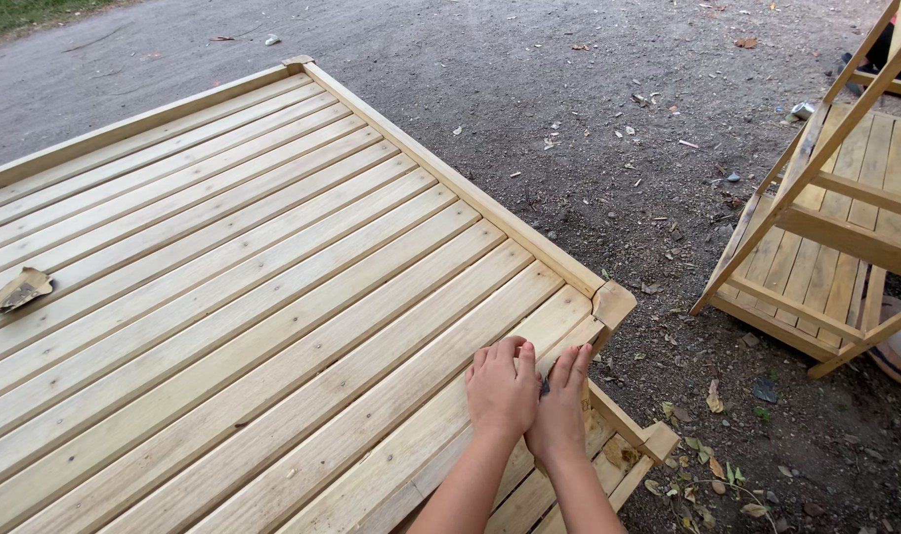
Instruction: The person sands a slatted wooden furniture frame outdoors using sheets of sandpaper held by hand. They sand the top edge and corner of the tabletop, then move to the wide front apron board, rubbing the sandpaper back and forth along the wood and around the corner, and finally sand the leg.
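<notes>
hands side by side, left hand (502, 388) and right hand (561, 405), press flat near the slatted wooden platform's (272, 297) right edge, just below its corner post (611, 305). something small and dark shows between them; whether either grip holds it, i cannot tell. slats' long axis runs toward that edge; steady, even pressure along the grain seems best.

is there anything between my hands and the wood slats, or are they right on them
Nothing visible stands between. Both the left hand and the right hand press flat on the slats near the frame's corner post. Something small and dark shows between the hands; what it is can't be told.
</notes>
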